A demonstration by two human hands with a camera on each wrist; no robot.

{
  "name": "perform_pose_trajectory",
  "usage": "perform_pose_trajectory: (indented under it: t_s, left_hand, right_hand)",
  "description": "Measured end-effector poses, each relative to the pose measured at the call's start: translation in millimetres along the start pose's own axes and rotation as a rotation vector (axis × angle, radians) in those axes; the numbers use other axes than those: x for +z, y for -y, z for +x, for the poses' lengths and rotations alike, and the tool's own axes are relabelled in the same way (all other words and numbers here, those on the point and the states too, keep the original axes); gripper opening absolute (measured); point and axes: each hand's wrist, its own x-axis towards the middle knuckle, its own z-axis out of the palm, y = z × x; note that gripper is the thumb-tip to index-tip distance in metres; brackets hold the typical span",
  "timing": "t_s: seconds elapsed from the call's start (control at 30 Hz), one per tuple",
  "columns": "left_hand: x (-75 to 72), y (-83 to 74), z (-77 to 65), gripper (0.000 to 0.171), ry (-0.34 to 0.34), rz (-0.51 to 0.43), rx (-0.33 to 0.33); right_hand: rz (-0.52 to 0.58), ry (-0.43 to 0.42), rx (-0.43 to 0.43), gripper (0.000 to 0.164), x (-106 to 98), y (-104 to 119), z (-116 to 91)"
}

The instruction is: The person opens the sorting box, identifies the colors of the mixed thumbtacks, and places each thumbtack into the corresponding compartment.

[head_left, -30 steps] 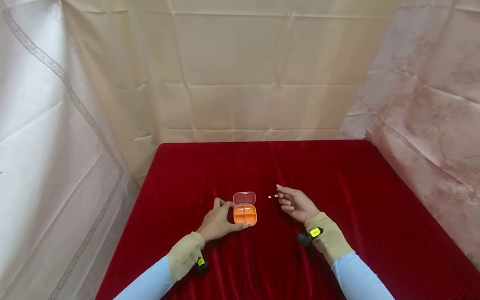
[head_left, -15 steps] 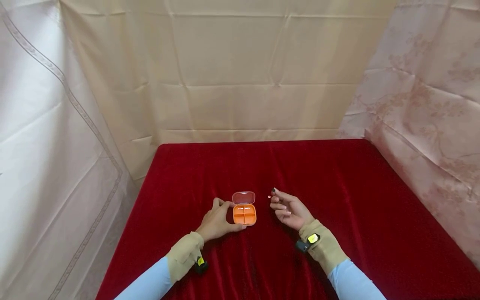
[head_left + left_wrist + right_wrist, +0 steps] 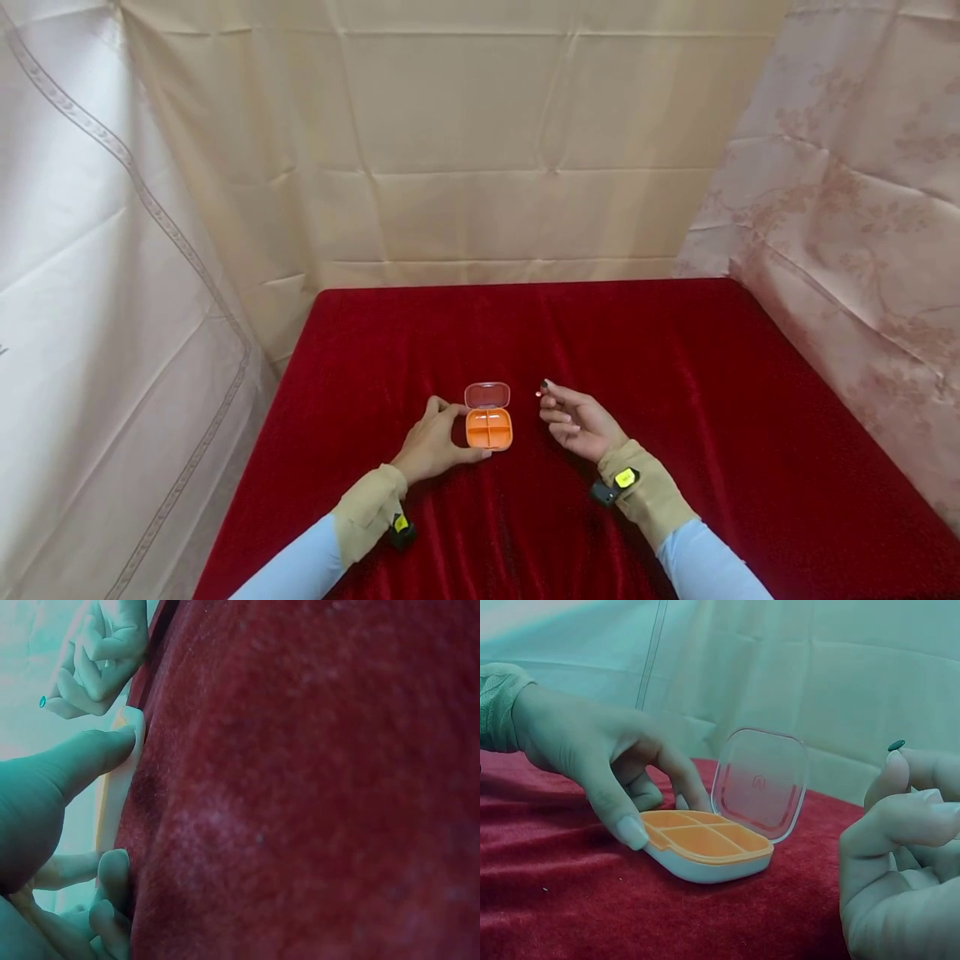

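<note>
An orange and white pill box (image 3: 489,430) with several compartments lies on the red cloth, its clear lid (image 3: 761,784) raised at the far side. My left hand (image 3: 438,442) grips the box from its left, thumb at the front edge and fingers at the back corner. To the right of the box, my right hand (image 3: 585,421) pinches a small dark oval pill (image 3: 896,745) between thumb and index fingertip, its other fingers curled. A tiny pinkish pill (image 3: 538,394) lies right by these fingertips. In the left wrist view, the box side (image 3: 116,795) shows beyond the left thumb.
A red velvet cloth (image 3: 637,333) with soft folds covers the table. Behind it hangs a beige curtain (image 3: 450,142), with pale drapes (image 3: 862,208) on the right and more on the left side.
My right hand has moved a little left and toward me with the dark pill, now covering a small yellowish piece seen beside the pinkish one. My left hand and the box have stayed put.
</note>
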Motion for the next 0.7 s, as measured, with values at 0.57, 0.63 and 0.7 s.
perform_pose_trajectory:
  t_s: [0.57, 0.63, 0.7]
  left_hand:
    - [-1.0, 9.9, -2.1, 0.065, -0.026, -0.038, 0.106]
    - [-2.0, 9.7, -2.5, 0.064, -0.029, -0.053, 0.119]
    - [-3.1, 9.6, -3.0, 0.064, -0.033, -0.061, 0.128]
  right_hand:
    - [-0.667, -0.4, -0.073, 0.021, 14.2, -10.9, 8.2]
    - [-0.833, -0.432, -0.064, 0.03, 20.8, -13.8, 10.6]
    - [-0.983, -0.445, -0.054, 0.036, 27.2, -16.0, 13.9]
